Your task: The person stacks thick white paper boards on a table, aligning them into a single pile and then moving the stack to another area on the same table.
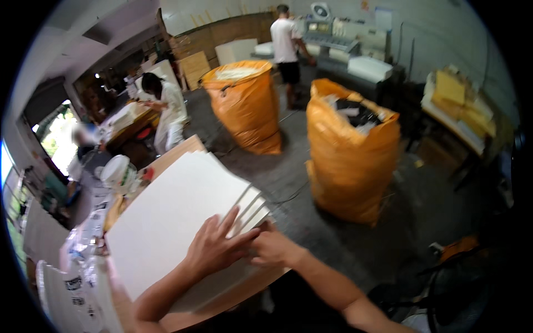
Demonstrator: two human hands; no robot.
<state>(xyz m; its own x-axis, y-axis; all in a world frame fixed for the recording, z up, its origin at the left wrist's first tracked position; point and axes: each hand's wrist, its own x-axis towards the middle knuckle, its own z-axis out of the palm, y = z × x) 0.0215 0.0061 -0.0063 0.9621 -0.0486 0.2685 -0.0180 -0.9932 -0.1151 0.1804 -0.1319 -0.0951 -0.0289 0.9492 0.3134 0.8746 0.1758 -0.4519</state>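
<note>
Several white sheets (166, 216) lie under the wide-spread left fingers (228, 221); right fingers (261, 245) curl beside them, grip hidden from me; uneven pressing could skew the white sheets.

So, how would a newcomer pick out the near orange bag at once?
Start at the white sheets by the left hand. On the floor to their right stands the near orange bag. Dark and pale stuff shows in its open mouth; the far orange bag shows only pale stuff.
</note>
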